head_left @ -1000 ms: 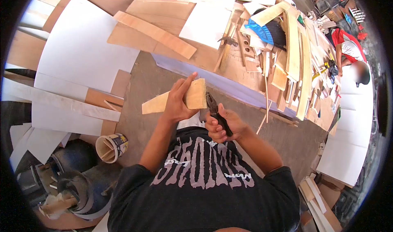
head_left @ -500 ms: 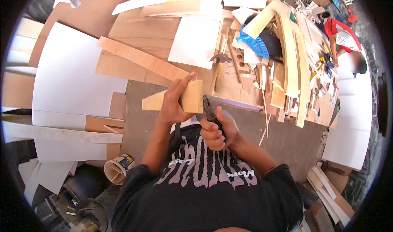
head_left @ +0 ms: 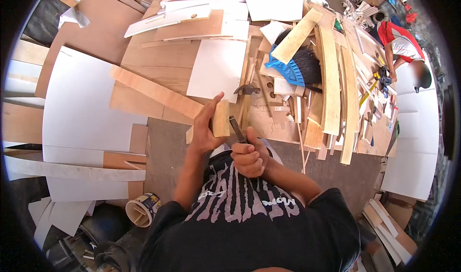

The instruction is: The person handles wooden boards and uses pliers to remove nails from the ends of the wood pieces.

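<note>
My left hand (head_left: 206, 128) is closed around a short pale wooden block (head_left: 221, 118), thumb on the near side and fingers behind. The block's narrow end face is turned toward me. In my right hand (head_left: 250, 156) is a dark hand tool that looks like pliers (head_left: 236, 129), its handles wrapped by my fingers. Its head points up toward the block's right edge, with a small gap between them. Beyond my hands, a claw hammer (head_left: 247, 89) lies on the workbench.
A cluttered workbench (head_left: 165, 92) holds boards, curved wooden strips (head_left: 331, 85) and a blue broom head (head_left: 288, 70). White panels (head_left: 79, 104) stand at left, above a bucket with wood scraps (head_left: 142, 209). Another person (head_left: 401, 44) bends over at far right.
The block has turned so its long side is mostly hidden behind my left hand. The pliers have tilted away from the block's edge. The view has shifted slightly.
</note>
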A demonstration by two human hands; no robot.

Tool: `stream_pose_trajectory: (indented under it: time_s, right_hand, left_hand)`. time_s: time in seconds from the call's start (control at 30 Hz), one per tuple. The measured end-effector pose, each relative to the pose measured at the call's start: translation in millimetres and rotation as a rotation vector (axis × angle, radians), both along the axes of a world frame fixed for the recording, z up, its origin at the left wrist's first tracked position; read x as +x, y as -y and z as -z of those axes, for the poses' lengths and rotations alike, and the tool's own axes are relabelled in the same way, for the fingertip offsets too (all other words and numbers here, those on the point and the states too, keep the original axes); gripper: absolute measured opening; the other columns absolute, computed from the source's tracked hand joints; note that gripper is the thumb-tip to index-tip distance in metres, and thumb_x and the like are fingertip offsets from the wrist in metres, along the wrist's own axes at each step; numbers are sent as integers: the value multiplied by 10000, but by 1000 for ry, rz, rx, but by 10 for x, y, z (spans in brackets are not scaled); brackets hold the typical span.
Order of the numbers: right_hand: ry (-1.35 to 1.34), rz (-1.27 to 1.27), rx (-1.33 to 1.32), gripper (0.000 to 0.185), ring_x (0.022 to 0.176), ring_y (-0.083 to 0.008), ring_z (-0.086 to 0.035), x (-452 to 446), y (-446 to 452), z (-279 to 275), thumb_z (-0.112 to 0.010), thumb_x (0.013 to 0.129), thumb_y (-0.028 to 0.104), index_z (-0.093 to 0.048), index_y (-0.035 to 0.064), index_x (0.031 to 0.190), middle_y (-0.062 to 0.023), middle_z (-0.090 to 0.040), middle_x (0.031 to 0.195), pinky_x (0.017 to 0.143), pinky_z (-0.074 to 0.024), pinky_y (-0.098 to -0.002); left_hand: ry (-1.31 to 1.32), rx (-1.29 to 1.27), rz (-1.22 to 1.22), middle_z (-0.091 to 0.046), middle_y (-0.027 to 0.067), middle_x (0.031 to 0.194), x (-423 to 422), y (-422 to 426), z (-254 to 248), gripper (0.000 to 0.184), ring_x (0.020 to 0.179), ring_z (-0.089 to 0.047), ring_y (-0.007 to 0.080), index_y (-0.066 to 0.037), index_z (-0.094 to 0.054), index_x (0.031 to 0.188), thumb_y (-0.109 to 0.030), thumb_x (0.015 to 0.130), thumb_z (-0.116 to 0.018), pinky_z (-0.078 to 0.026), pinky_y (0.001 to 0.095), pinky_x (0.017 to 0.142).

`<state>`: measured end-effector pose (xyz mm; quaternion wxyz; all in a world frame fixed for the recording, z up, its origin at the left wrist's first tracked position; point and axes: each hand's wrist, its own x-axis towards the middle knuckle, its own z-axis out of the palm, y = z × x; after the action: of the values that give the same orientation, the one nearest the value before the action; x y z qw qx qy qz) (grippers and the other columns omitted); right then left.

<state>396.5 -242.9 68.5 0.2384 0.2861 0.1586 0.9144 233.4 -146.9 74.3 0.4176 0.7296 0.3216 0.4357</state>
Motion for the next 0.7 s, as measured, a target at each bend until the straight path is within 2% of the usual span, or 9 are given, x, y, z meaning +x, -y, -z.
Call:
stream_pose_trajectory:
  time_s: [0.13,0.2,0.27,0.33,0.47,0.57,0.6,0.67,0.7]
  right_hand:
    - [-84,-5,85,555,424,-70,-403,115,-58,-149,-562,991,605,-493,100,771,27,-435,590,316,-341,-238]
    - [-20,35,141,542,442,-71,-398,192,-122,-212,-539,993,618,-492,109,815,23,-437,629,320,-340,-238]
    - [50,85,195,532,460,-72,-393,289,-185,-215,-516,996,631,-491,117,859,19,-439,668,324,-340,-239]
    - [486,156,21,510,528,-102,-474,385,-221,-121,-513,1015,600,-497,107,885,0,-485,709,403,-409,-268]
    - [736,238,-27,389,579,-132,-488,539,-234,151,-538,1042,464,-521,83,965,-6,-524,799,490,-415,-262]
    - [1575,334,-24,181,616,-155,-537,682,-263,441,-572,959,206,-567,49,1049,-32,-545,815,558,-452,-300]
    - [1580,335,-30,181,616,-155,-537,751,-283,580,-572,959,206,-567,49,1049,-32,-545,815,558,-452,-300]
    - [1973,352,144,170,660,-141,-551,867,-293,842,-582,951,202,-579,50,1026,-45,-560,848,582,-455,-295]
    - [2085,394,218,215,710,-258,-637,927,-299,1039,-583,928,196,-590,5,1027,-135,-623,888,640,-517,-387]
  left_hand:
    - [-42,-95,-7,-597,228,1362,-40,-3,85,949,1250,-593,272,77,-438,1492,-277,662,-733,-450,387,1056]
    - [5,58,-78,-647,194,1232,-36,12,119,893,1115,-645,252,54,-473,1479,-153,654,-745,-484,357,990]
    - [68,9,-103,-647,178,1225,-35,30,174,901,1114,-637,238,51,-458,1491,-140,658,-741,-481,351,992]
    - [131,-48,-123,-647,162,1219,-46,42,237,909,1113,-630,224,48,-443,1503,-126,662,-737,-477,345,994]
    - [131,-153,-118,-635,142,1218,-28,75,212,908,1114,-612,198,48,-426,1514,-88,668,-728,-468,330,1000]
    - [123,-150,-131,-629,154,1240,89,78,269,896,1130,-612,208,50,-434,1507,-80,668,-721,-464,335,1012]
    - [106,-124,-129,-627,166,1257,116,56,297,887,1145,-615,221,51,-439,1502,-81,670,-718,-463,342,1021]
    - [87,-114,-94,-626,183,1269,125,32,315,879,1161,-620,239,57,-447,1493,-77,666,-714,-465,351,1027]
    - [67,-97,-64,-625,199,1281,130,18,320,870,1176,-625,258,62,-455,1483,-72,662,-710,-466,360,1034]
